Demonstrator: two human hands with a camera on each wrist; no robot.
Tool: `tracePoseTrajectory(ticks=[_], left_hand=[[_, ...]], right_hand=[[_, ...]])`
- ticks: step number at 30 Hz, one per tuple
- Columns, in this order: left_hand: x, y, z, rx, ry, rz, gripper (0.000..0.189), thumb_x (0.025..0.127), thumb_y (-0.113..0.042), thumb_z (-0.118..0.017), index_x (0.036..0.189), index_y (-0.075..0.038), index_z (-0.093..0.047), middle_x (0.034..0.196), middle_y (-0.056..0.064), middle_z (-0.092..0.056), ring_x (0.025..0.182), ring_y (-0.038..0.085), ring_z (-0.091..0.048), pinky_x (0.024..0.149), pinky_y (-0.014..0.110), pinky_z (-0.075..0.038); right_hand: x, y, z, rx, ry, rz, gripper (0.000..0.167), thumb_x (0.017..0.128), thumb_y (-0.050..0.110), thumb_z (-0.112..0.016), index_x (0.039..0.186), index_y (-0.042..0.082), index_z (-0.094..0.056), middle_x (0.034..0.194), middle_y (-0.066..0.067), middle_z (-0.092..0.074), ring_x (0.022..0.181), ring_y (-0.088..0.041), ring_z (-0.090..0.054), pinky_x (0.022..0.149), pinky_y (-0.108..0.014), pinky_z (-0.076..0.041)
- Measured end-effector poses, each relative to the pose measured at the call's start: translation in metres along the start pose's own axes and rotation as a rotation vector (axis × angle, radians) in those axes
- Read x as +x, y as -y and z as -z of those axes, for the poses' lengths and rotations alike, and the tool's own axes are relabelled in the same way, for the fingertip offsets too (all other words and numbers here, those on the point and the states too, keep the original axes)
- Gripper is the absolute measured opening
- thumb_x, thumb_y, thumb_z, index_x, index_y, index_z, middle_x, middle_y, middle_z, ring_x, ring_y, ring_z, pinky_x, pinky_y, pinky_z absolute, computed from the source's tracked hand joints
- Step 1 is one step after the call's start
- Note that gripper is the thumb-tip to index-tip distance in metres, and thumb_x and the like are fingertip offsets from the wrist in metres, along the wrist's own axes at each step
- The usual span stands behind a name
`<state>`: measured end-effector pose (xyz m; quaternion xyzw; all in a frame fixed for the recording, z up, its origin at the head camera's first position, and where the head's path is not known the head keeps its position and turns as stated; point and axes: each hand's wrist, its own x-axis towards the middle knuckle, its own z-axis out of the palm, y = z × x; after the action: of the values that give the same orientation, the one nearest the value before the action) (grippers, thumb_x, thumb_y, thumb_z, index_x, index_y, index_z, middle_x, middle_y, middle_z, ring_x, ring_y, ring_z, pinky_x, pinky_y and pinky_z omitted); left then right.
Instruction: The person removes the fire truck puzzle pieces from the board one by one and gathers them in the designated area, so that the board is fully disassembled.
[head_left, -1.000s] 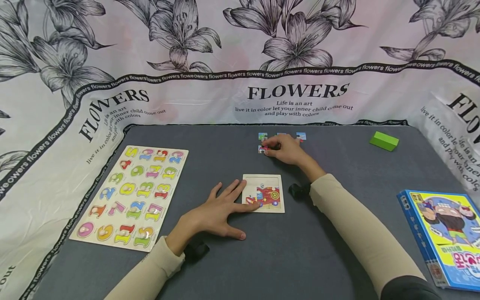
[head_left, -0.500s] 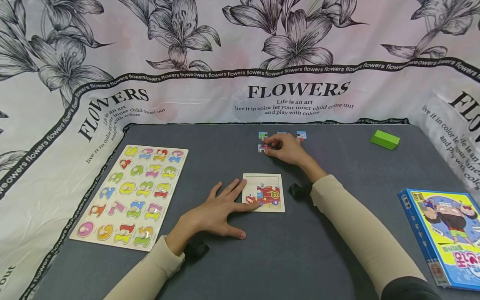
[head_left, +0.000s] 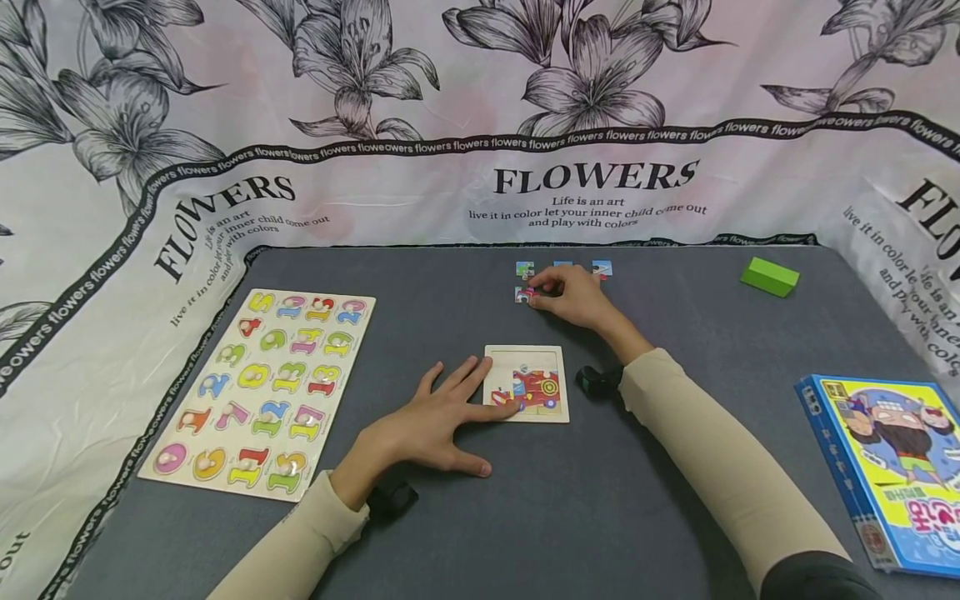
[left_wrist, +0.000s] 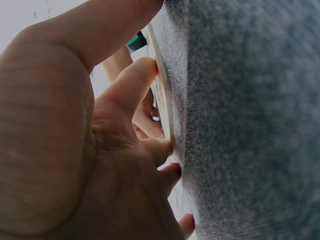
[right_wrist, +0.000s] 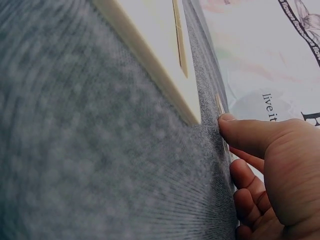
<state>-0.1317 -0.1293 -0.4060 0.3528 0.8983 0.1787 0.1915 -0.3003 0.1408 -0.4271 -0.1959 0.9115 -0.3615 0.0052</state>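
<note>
My left hand [head_left: 427, 429] lies with fingers spread, its fingertips resting on the left side of a small wooden puzzle board [head_left: 552, 357]. Part of a red tractor picture [head_left: 542, 390] is assembled in that board's lower right. Farther back, my right hand [head_left: 576, 300] pinches a small red-and-white jigsaw piece [head_left: 521, 296] between thumb and index finger, low at the table. In the right wrist view the thumb [right_wrist: 245, 132] sits at the edge of a thin piece. Behind this hand lie a green-and-blue piece [head_left: 522, 268] and a blue piece [head_left: 602, 267]; another is partly hidden by the hand.
To the left lies a large board of colourful number pieces [head_left: 351, 358]. A green block [head_left: 770, 277] sits at the back right, and a blue-and-yellow box [head_left: 892, 475] at the right edge. The grey table [head_left: 570, 525] ends at a flower-printed sheet [head_left: 405, 196] behind.
Hands and objects hold nearly the same places throughout. The right hand stays at the jigsaw piece and the left hand on the board; the head view shifts only slightly.
</note>
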Motion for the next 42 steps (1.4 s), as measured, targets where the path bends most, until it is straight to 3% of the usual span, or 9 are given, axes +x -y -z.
tracePoseTrajectory(ticks=[8,12,16,24,35,42], left_hand=[[0.000,0.000,-0.001,0.002,0.002,0.006,0.081,0.085,-0.055,-0.077,0.155,-0.041,-0.040,0.174,0.008,0.001,0.161,0.031,0.005,0.122,0.067,0.005],[0.000,0.000,0.000,-0.003,0.003,0.007,0.081,0.085,-0.054,-0.077,0.155,-0.040,-0.040,0.174,0.008,0.001,0.161,0.031,0.005,0.122,0.067,0.005],[0.001,0.000,-0.001,0.004,0.005,0.002,0.081,0.085,-0.055,-0.077,0.155,-0.041,-0.040,0.174,0.009,0.001,0.161,0.031,0.004,0.122,0.068,0.005],[0.002,0.001,-0.001,0.013,0.001,0.006,0.081,0.085,-0.056,-0.076,0.155,-0.042,-0.039,0.174,0.008,0.002,0.161,0.031,0.005,0.122,0.067,0.005],[0.003,0.001,0.001,0.023,0.017,0.024,0.080,0.086,-0.057,-0.075,0.155,-0.043,-0.038,0.174,0.007,0.004,0.161,0.030,0.007,0.122,0.066,0.006],[0.002,-0.001,0.002,0.017,0.014,0.012,0.079,0.086,-0.055,-0.076,0.155,-0.042,-0.040,0.174,0.008,0.002,0.161,0.031,0.006,0.122,0.067,0.006]], right_hand=[[0.000,-0.001,-0.001,-0.009,0.000,0.007,0.031,0.090,0.019,-0.079,0.118,0.006,-0.075,0.102,-0.015,-0.067,0.091,-0.028,-0.060,0.095,-0.055,-0.025],[-0.002,-0.003,0.000,0.063,-0.012,0.014,0.033,0.091,0.020,-0.077,0.121,0.005,-0.073,0.103,-0.015,-0.066,0.087,-0.023,-0.059,0.092,-0.044,-0.034],[-0.009,-0.008,0.001,0.176,-0.032,0.027,0.032,0.093,0.018,-0.075,0.122,0.005,-0.072,0.102,-0.013,-0.064,0.082,-0.016,-0.057,0.077,-0.032,-0.046],[-0.034,0.001,0.006,0.291,-0.013,0.053,0.031,0.095,0.019,-0.074,0.123,0.006,-0.072,0.103,-0.010,-0.066,0.084,-0.016,-0.059,0.074,-0.026,-0.047],[-0.070,0.022,0.007,0.225,0.181,0.177,0.024,0.093,0.014,-0.075,0.116,0.007,-0.075,0.106,-0.006,-0.068,0.088,-0.016,-0.060,0.078,-0.029,-0.051],[-0.082,0.031,0.004,0.073,0.259,0.256,0.027,0.090,0.017,-0.078,0.117,0.014,-0.077,0.103,-0.002,-0.069,0.088,-0.021,-0.050,0.078,-0.037,-0.039]])
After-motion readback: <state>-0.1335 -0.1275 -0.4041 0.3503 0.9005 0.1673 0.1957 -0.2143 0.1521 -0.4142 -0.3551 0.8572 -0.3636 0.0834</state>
